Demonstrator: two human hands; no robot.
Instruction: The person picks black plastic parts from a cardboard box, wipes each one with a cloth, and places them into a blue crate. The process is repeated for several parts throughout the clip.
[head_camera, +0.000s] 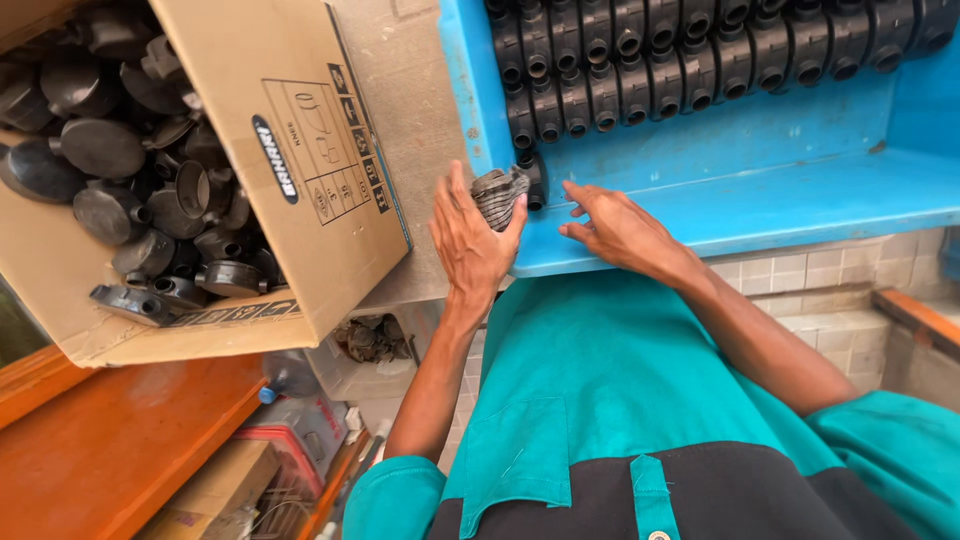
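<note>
My left hand (470, 238) grips a crumpled grey cloth (500, 192) at the near left corner of a blue tray (760, 190). My right hand (615, 228) lies flat on the tray's near rim, fingers spread, holding nothing. Rows of black plastic pipe fittings (700, 55) stand packed together at the tray's far side. One black fitting (535, 180) sits just right of the cloth, between the two hands.
A tilted cardboard box (300, 170) at the left holds several black round plastic caps and fittings (130, 170). Below it are an orange wooden surface (120, 440), a plastic bottle and clutter. A tiled ledge (850, 300) runs under the tray at the right.
</note>
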